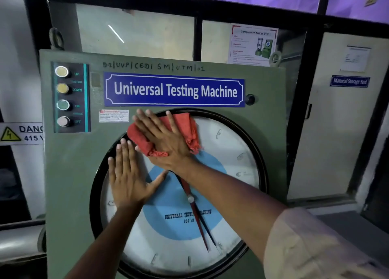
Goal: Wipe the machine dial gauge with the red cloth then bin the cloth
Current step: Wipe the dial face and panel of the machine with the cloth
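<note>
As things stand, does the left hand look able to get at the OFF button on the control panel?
Probably yes. The left hand lies flat and empty on the dial gauge, and the OFF button sits up and to its left on the same machine face, with nothing between them.

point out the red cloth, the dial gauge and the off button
red cloth [185,124], head view, upper folds
dial gauge [227,152], head view, white face
off button [63,121], head view, cap
</note>
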A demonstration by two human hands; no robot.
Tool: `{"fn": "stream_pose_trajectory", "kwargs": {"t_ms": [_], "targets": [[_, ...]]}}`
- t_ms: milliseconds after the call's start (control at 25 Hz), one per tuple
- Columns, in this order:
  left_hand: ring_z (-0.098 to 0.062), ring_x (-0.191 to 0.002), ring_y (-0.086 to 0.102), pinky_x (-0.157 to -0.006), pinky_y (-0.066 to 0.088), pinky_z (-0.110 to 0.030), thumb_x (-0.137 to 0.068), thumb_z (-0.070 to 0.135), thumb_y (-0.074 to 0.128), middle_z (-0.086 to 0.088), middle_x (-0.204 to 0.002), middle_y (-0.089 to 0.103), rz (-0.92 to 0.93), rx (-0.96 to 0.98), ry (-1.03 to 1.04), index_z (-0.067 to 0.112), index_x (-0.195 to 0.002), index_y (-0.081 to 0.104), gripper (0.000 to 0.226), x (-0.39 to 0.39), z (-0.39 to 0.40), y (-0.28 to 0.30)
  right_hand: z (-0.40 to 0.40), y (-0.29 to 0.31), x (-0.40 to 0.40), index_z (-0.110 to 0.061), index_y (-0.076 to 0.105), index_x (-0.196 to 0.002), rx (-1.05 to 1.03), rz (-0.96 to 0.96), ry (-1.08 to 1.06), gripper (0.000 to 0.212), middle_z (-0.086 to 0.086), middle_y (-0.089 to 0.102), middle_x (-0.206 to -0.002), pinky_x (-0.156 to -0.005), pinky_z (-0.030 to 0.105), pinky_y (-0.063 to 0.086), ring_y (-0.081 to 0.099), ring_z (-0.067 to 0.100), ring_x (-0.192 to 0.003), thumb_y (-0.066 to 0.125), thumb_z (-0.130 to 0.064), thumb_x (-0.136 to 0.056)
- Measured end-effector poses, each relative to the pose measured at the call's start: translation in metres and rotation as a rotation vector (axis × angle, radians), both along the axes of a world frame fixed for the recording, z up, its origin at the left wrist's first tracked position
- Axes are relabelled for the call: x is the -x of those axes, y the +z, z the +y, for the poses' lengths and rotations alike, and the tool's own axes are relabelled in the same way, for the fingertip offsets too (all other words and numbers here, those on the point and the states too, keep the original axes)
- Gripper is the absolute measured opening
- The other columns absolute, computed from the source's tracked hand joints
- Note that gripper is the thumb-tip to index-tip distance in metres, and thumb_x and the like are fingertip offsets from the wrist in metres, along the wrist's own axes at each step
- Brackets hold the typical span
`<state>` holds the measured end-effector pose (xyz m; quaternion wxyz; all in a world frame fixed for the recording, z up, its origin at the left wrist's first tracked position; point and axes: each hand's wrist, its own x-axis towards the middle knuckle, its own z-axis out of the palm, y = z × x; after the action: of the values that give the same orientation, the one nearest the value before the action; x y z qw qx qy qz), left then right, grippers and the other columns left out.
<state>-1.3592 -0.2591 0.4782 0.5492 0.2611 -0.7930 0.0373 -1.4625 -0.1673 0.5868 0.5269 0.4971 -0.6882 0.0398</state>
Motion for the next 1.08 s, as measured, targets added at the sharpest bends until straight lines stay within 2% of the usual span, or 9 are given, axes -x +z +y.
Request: {"fn": "stream_pose_trajectory", "kwargs": {"t_ms": [120, 240, 320, 400, 560, 760, 920, 1000, 1080], "targets": [[-0.022, -0.169, 0.007, -0.136, 0.005, -0.045, -0.079, 0.099, 0.035, -0.007, -0.182, 0.002, 0.005, -0.02, 0.002, 0.01, -0.172, 0.005, 0.133, 0.0, 0.001, 0.002, 0.008, 0.017, 0.013, -0.023, 0.003, -0.172, -0.084, 0.175, -0.047, 0.076, -0.003, -0.003, -0.181, -0.13, 0.061, 0.011, 0.001, 0.017, -0.167, 0.027, -0.047, -0.104], [-0.022, -0.169, 0.006, -0.136, 0.004, -0.045, -0.077, 0.1, 0.031, -0.006, -0.182, 0.001, -0.003, -0.034, 0.005, 0.01, -0.172, 0.004, 0.134, 0.001, 0.003, 0.001, 0.037, 0.039, 0.042, -0.025, 0.0, -0.172, 0.014, 0.225, -0.156, 0.081, -0.003, -0.004, -0.181, -0.132, 0.06, 0.013, 0.001, 0.017, -0.166, 0.033, -0.038, -0.099], [-0.022, -0.169, 0.004, -0.136, 0.003, -0.045, -0.077, 0.1, 0.031, -0.005, -0.182, -0.001, -0.005, -0.04, -0.001, 0.011, -0.173, 0.002, 0.134, 0.001, 0.003, 0.0, 0.065, 0.036, 0.065, -0.025, 0.004, -0.172, 0.135, 0.096, -0.159, 0.078, -0.002, -0.008, -0.179, -0.132, 0.061, 0.01, 0.002, 0.017, -0.166, 0.038, -0.037, -0.103], [-0.021, -0.169, 0.002, -0.136, 0.001, -0.045, -0.075, 0.099, 0.034, -0.004, -0.182, -0.004, -0.01, -0.047, -0.006, 0.012, -0.173, 0.0, 0.135, 0.001, 0.002, -0.001, 0.095, 0.021, 0.084, -0.026, 0.008, -0.172, 0.293, -0.089, -0.165, 0.075, -0.001, 0.001, -0.181, -0.132, 0.06, 0.006, 0.002, 0.018, -0.167, 0.041, -0.048, -0.108], [-0.02, -0.169, -0.002, -0.136, -0.003, -0.043, -0.075, 0.098, 0.036, -0.001, -0.182, -0.009, -0.019, -0.054, -0.008, 0.013, -0.172, -0.003, 0.135, 0.0, 0.003, 0.0, 0.14, -0.028, 0.1, -0.021, 0.018, -0.172, 0.569, -0.36, -0.316, 0.07, 0.003, 0.013, -0.18, -0.131, 0.061, 0.012, 0.011, 0.023, -0.166, 0.026, -0.054, -0.11], [-0.021, -0.169, -0.003, -0.136, -0.003, -0.044, -0.074, 0.096, 0.038, -0.003, -0.181, -0.008, -0.021, -0.071, -0.004, 0.012, -0.172, -0.004, 0.135, 0.002, 0.005, -0.002, 0.155, -0.054, 0.095, -0.019, 0.01, -0.172, 0.659, -0.566, -0.395, 0.073, 0.004, 0.007, -0.18, -0.131, 0.06, 0.013, 0.009, 0.022, -0.166, 0.032, -0.052, -0.111], [-0.022, -0.169, -0.003, -0.136, -0.002, -0.045, -0.075, 0.096, 0.037, -0.004, -0.182, -0.007, -0.051, -0.074, -0.034, 0.012, -0.172, -0.004, 0.134, -0.002, 0.006, -0.005, 0.144, -0.031, 0.087, -0.022, 0.009, -0.172, 0.776, -0.696, -0.278, 0.07, -0.001, 0.004, -0.18, -0.132, 0.061, 0.005, 0.003, 0.019, -0.167, 0.03, -0.051, -0.112], [-0.023, -0.169, -0.003, -0.136, -0.003, -0.044, -0.077, 0.096, 0.035, -0.005, -0.182, -0.008, 0.0, -0.103, 0.05, 0.011, -0.172, -0.004, 0.133, -0.038, -0.026, -0.008, 0.085, 0.012, 0.051, -0.023, 0.015, -0.172, 0.742, -0.772, -0.124, 0.07, -0.003, 0.005, -0.181, -0.131, 0.062, 0.003, 0.0, 0.02, -0.167, 0.031, -0.054, -0.111], [-0.023, -0.169, -0.003, -0.136, -0.004, -0.043, -0.078, 0.095, 0.036, -0.007, -0.182, -0.007, -0.038, -0.103, 0.008, 0.01, -0.172, -0.003, 0.133, -0.035, -0.022, -0.003, 0.071, 0.044, 0.048, -0.027, 0.027, -0.17, 0.631, -0.773, -0.188, 0.07, -0.004, 0.006, -0.181, -0.131, 0.063, 0.002, -0.004, 0.023, -0.167, 0.025, -0.062, -0.109]]}}
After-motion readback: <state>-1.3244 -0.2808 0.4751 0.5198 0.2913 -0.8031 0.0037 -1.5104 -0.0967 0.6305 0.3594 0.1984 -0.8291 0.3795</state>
